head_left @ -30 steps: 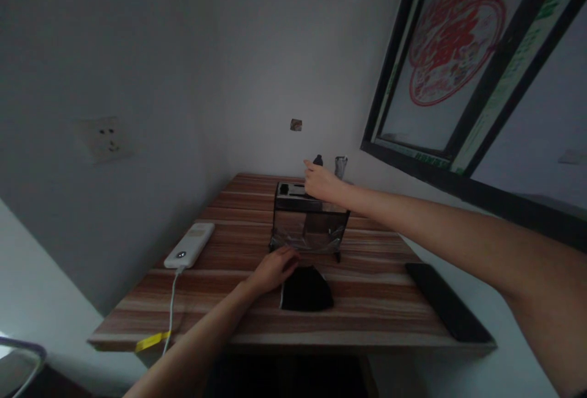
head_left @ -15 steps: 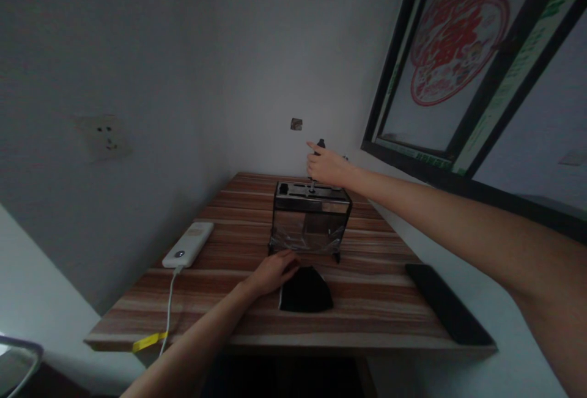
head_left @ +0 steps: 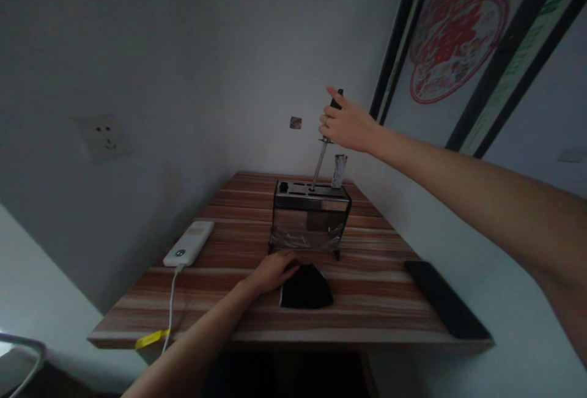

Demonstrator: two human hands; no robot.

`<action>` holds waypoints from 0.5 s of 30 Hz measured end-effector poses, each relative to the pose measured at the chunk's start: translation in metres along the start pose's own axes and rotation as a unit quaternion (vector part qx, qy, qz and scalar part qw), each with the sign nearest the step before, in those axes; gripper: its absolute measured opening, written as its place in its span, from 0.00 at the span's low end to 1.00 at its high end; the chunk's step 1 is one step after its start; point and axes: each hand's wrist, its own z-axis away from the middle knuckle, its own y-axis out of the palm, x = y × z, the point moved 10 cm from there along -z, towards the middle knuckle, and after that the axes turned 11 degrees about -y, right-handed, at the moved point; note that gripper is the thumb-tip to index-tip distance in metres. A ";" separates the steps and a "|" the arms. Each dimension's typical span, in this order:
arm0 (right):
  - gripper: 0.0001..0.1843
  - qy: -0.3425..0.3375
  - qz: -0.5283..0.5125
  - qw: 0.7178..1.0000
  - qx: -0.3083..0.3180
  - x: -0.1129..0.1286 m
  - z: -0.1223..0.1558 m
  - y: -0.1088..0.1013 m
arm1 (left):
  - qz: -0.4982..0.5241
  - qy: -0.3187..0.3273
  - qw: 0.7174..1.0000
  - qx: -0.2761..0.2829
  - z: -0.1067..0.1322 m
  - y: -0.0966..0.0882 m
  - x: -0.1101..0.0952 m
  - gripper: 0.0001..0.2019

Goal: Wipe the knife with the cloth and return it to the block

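Observation:
My right hand [head_left: 348, 126] is raised above a clear-sided knife block [head_left: 310, 222] on the wooden table [head_left: 220, 300]. It is closed round the dark handle of a sharpening steel [head_left: 320, 164], whose thin rod slants down with its tip still at a slot in the block's top. A second metal handle [head_left: 339, 171] stands in the block beside the rod. My left hand [head_left: 274, 269] rests on the table just in front of the block, fingers laid against a black cloth [head_left: 306, 288].
A white power bank [head_left: 189, 244] with a white cable lies at the table's left. A black phone [head_left: 446, 300] lies at the right edge. A wall socket [head_left: 103, 137] is on the left wall. A framed red picture [head_left: 452, 31] hangs on the right.
My right hand has risen from the block's top, drawing the steel's rod up out of its slot. My left hand has stayed put by the cloth.

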 end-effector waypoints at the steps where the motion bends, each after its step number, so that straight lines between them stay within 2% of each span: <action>1: 0.18 0.010 -0.001 1.000 -0.005 -0.006 0.004 -0.006 | -0.001 -0.001 1.000 0.002 0.000 0.000 0.000 0.08; 6: 0.19 0.075 -0.019 0.997 -0.015 -0.032 0.031 -0.035 | 0.000 0.006 1.000 0.009 0.000 0.003 0.000 0.08; 11: 0.18 0.196 -0.020 0.979 -0.056 -0.044 0.078 -0.062 | 0.010 0.004 1.000 0.004 0.001 0.002 0.001 0.09; 13: 0.17 0.242 0.018 0.969 -0.048 -0.041 0.101 -0.066 | 0.017 -0.001 1.000 0.004 0.002 0.003 0.001 0.11; 15: 0.15 0.290 0.058 0.955 -0.004 -0.034 0.125 -0.062 | 0.019 -0.009 1.000 0.009 0.001 0.005 0.003 0.14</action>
